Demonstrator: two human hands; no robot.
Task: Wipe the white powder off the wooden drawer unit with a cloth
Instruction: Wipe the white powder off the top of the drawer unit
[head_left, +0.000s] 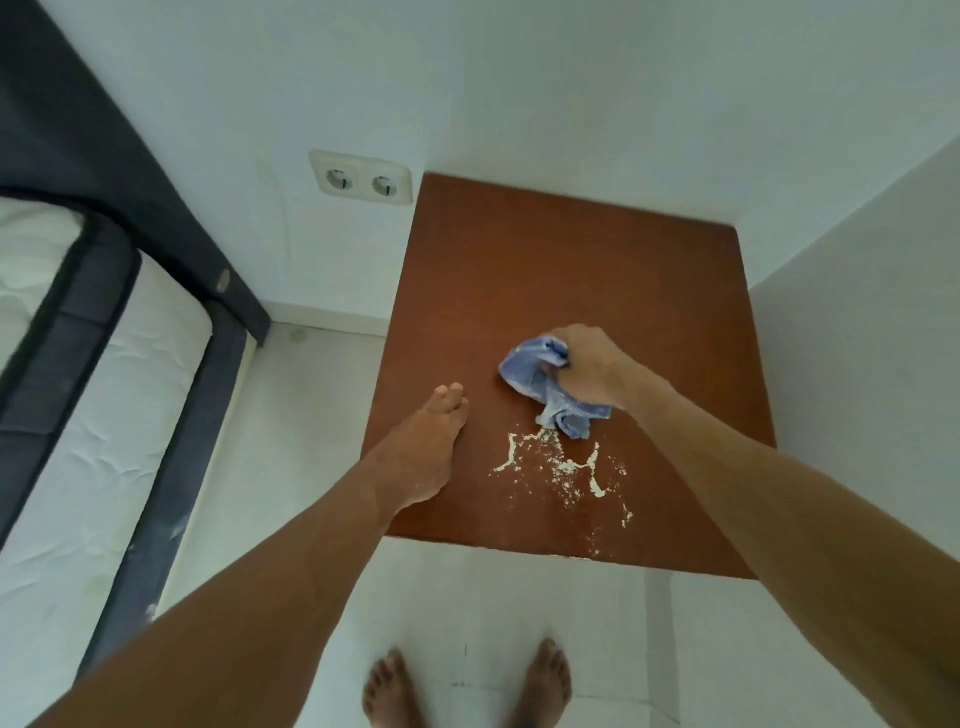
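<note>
The reddish-brown wooden top of the drawer unit (545, 270) fills the middle of the view. White powder (563, 465) lies scattered in streaks near its front edge. My right hand (587, 371) grips a bunched blue cloth (535, 387), which hangs down onto the wood just behind the powder. My left hand (421, 452) rests flat on the unit's left front part, fingers straight and together, holding nothing.
A bed with a white mattress (67, 415) and dark frame stands at the left. A double wall socket (361, 179) sits on the wall left of the unit. A white wall closes in the right side. My bare feet (467, 686) stand on white floor tiles.
</note>
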